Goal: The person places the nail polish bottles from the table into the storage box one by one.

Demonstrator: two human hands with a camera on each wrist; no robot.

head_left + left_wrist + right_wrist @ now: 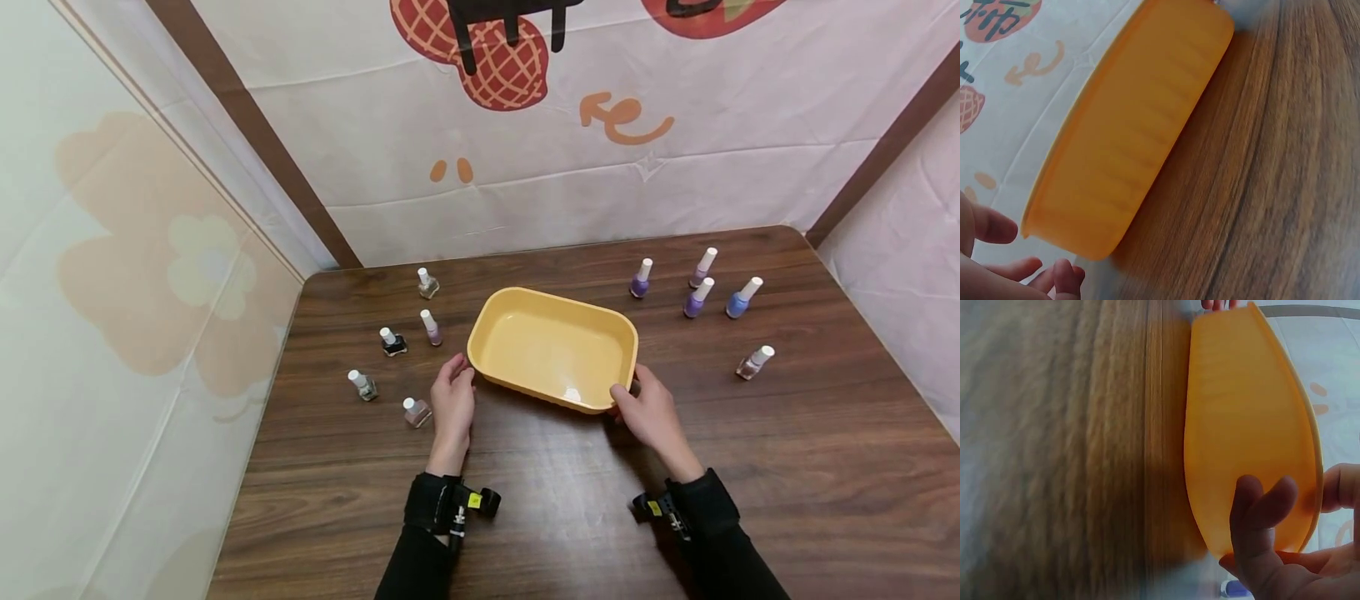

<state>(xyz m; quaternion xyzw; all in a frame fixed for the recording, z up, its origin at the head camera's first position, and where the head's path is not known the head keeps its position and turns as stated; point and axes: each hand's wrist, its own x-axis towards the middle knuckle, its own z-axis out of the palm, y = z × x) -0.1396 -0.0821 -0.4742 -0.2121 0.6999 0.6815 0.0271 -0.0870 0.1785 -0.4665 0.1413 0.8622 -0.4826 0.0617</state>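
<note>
Base hidden, the yellow tray (553,346) is between bottles (433,333) above the tabletop (558,517), right hand (651,410) pinching its near corner with partly hidden fingers, left hand (453,404) beside it, fingers parted, contact unclear.

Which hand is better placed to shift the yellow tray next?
Right, probably. The right hand pinches the yellow tray at its near right corner, thumb over the rim, fingers against the outer wall. The left hand is beside the left end, its fingers showing no grip.
</note>
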